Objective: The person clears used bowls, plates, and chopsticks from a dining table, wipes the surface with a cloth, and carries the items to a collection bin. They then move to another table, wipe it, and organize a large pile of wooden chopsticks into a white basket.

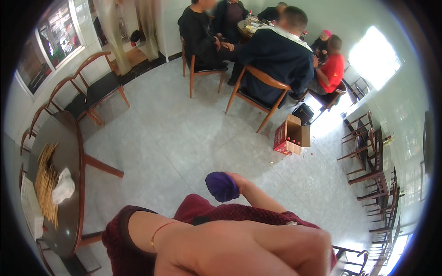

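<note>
My left hand [241, 246] fills the bottom of the view, very close to the camera, with its fingers bent and partly cut off by the lower edge. A thin red string bracelet [159, 230] circles that wrist, below a maroon sleeve [119, 227]. Whether the left fingers grip anything is hidden. Farther down, my right hand [237, 181] holds a bunched purple cloth [221, 187] in front of my maroon clothing [197, 204]. The right forearm is bare.
At left, a dark round table [70, 151] carries bamboo sticks [48, 186], a crumpled white cloth or bag [64, 186] and a white basket [31, 207]. An open carton [281, 139] with red-capped bottles stands on the tiled floor [155, 138]. Several people sit around a table [243, 30]; wooden chairs [102, 86] line the walls.
</note>
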### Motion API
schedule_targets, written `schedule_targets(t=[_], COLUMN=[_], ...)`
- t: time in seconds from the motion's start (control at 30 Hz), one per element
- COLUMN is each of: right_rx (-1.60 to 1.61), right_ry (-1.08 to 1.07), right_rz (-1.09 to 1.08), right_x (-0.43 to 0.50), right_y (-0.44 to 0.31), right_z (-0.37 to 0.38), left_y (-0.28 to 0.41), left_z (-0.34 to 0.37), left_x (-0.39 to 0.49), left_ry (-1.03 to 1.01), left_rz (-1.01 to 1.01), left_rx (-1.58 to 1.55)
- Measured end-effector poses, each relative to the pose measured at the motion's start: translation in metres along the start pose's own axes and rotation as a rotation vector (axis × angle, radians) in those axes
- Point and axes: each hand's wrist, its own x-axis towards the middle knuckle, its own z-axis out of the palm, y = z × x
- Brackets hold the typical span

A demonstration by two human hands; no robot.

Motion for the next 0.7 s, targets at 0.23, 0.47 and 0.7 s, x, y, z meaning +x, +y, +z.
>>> schedule_targets(t=[0.23,0.47,0.7], right_rx=[-0.116,-0.331,-0.463], right_ry=[0.039,-0.007,0.057], right_rz=[0.064,0.155,0.15], right_x=[0.008,0.033,0.003], right_y=[0.009,0.032,0.037], right_z=[0.005,0.062,0.136], left_y=[0.01,0.031,0.064], left_z=[0.02,0.057,0.126], left_x=[0.001,-0.05,-0.095], left_ry=[0.253,0.013,0.012], left_rz=[-0.061,0.282,0.316], left_rx=[0.115,0.398,0.483])
